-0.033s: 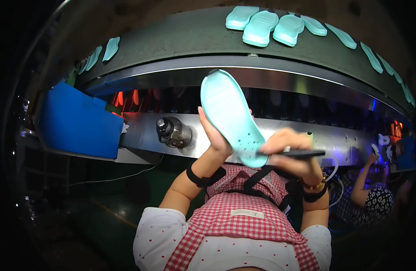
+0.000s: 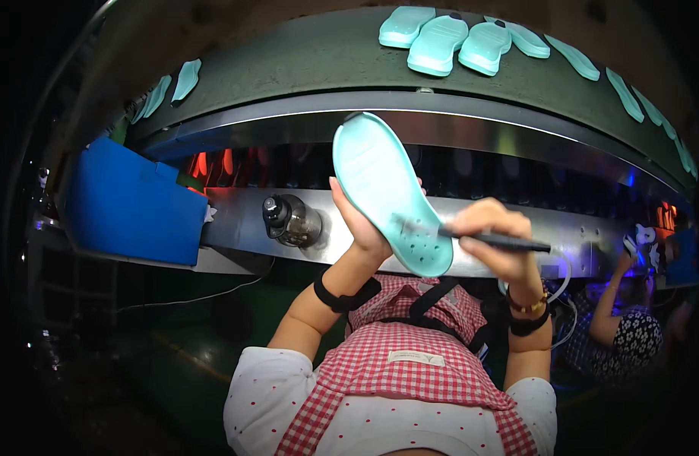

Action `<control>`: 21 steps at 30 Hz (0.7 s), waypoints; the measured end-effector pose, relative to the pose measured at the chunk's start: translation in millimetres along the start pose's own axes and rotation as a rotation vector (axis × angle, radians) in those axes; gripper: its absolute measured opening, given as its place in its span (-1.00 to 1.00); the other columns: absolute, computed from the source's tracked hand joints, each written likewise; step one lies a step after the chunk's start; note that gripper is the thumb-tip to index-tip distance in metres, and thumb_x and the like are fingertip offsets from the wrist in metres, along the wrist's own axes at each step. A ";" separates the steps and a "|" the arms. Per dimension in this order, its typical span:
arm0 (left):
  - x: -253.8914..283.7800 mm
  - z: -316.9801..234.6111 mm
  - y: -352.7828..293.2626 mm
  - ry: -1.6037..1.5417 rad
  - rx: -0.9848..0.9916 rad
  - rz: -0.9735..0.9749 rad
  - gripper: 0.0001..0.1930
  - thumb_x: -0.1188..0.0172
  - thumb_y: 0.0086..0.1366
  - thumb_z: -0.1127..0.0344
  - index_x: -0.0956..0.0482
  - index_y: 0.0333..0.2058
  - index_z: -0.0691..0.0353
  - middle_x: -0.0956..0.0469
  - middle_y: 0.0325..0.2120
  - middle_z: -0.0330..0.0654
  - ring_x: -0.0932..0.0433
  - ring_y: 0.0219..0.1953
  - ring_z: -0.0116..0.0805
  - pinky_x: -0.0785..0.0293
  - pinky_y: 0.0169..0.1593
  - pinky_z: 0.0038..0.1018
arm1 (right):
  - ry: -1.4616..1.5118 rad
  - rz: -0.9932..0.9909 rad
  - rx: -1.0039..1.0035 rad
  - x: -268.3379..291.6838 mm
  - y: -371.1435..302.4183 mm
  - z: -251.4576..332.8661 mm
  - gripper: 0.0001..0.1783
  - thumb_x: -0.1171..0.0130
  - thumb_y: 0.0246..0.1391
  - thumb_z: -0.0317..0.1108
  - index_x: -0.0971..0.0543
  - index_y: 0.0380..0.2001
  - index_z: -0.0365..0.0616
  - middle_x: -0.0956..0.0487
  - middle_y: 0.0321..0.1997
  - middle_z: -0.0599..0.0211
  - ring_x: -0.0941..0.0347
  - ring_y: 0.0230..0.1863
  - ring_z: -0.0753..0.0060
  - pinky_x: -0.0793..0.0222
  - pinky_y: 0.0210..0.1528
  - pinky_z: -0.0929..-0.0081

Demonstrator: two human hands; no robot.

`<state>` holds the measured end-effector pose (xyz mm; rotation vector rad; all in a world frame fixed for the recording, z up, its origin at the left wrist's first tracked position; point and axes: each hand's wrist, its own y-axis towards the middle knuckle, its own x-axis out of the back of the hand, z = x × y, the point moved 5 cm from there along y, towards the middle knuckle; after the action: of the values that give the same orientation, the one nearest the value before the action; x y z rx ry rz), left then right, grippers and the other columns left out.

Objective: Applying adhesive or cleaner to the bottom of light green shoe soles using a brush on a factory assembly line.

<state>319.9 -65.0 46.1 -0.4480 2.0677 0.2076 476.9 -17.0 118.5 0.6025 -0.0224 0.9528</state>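
Observation:
My left hand (image 2: 362, 228) is closed around the long side of a mint-green shoe sole (image 2: 376, 167), holding it tilted with its broad end up and away from me. A dark patch shows on its far tip, and a group of small holes lies toward its near end. My right hand (image 2: 498, 234) grips a slim black-handled brush (image 2: 509, 242) between thumb and fingers. Its blurred tip meets the sole's surface just above the holes.
Behind a metal rail, a dark green belt (image 2: 289, 72) carries several mint-green soles (image 2: 438, 47). On the metal ledge (image 2: 357, 243) stands a clear bottle with a black top (image 2: 292, 221). A blue box (image 2: 133, 205) is at left. At right a co-worker's arm (image 2: 609, 304) reaches toward the ledge.
The brush has moved up the sole, from among the holes to just above them, with my right hand. The sole has shifted slightly up and left.

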 end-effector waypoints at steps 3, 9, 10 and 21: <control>-4.9 -7.2 4.1 -0.032 -0.053 0.059 -0.05 0.57 0.01 -0.50 -0.28 -0.05 0.32 -0.47 -0.35 0.06 -0.49 -0.35 -0.10 -0.45 -0.27 -0.27 | 0.010 0.049 0.016 -9.0 -2.7 -1.7 -0.79 -0.25 -0.28 -0.55 -0.59 -0.43 -0.18 -0.58 -0.36 0.26 -0.48 -0.25 0.31 -0.36 -0.17 0.47; -18.4 -20.3 2.4 -0.036 -0.085 0.085 -0.03 0.57 -0.01 -0.52 -0.28 -0.05 0.32 -0.44 -0.32 0.07 -0.49 -0.35 -0.11 -0.45 -0.27 -0.27 | 0.080 -0.104 -0.094 6.9 -17.3 -9.8 -0.77 -0.25 -0.30 -0.61 -0.58 -0.42 -0.22 -0.57 -0.37 0.21 -0.47 -0.25 0.31 -0.36 -0.16 0.48; -17.3 -21.0 2.4 0.013 -0.105 0.026 -0.03 0.57 -0.01 -0.52 -0.28 -0.05 0.32 -0.44 -0.31 0.07 -0.48 -0.35 -0.11 -0.45 -0.27 -0.28 | 0.194 -0.145 -0.189 5.9 -22.4 -24.7 -0.75 -0.23 -0.30 -0.63 -0.58 -0.41 -0.24 -0.56 -0.34 0.17 -0.47 -0.25 0.30 -0.34 -0.13 0.47; -16.0 -18.3 -3.9 -0.006 -0.031 0.021 -0.06 0.44 0.03 -0.48 -0.13 0.08 0.31 -0.34 -0.13 0.11 -0.42 -0.16 -0.02 -0.40 -0.12 -0.21 | 0.962 -0.303 -0.441 -17.3 -28.1 -38.6 -0.84 -0.14 -0.14 -0.56 -0.53 -0.39 -0.30 -0.53 -0.26 0.08 -0.43 -0.12 0.31 -0.33 -0.03 0.43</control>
<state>314.2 -70.7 69.3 -0.4439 2.0664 0.2531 479.0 -23.2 68.1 -0.2916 0.6818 0.8251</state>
